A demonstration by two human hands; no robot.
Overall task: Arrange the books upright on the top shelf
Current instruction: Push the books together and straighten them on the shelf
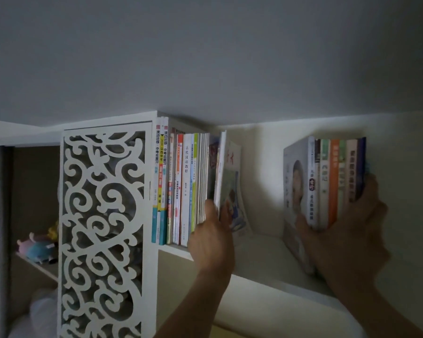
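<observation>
White is the colour of the top shelf (266, 250), and the books on it are in two groups with a bare gap between them. On one side, a long row of books (178, 186) stands straight up, packed close against the white carved panel (103, 228), so that panel works like a bookend for them. At the open end of this row, some thin books (230, 189) bend and lean out toward the gap, because nothing stiff is beside them. The left hand (213, 237) is there with its fingers curled around the bottom edge of those floppy ones, probably to stop them from sliding down and to push them straight. Across the gap, the right hand (352, 225) is wrapped around a small stack of books (332, 181), with the thumb on one side and the fingers on the other, squeezing them together so they stay standing. These look a bit tilted. My guess is that this bunch needs to go over to join the long row, so every book has a neighbour to lean on. Down on a lower shelf some soft toys (40, 247) lie in a heap.
</observation>
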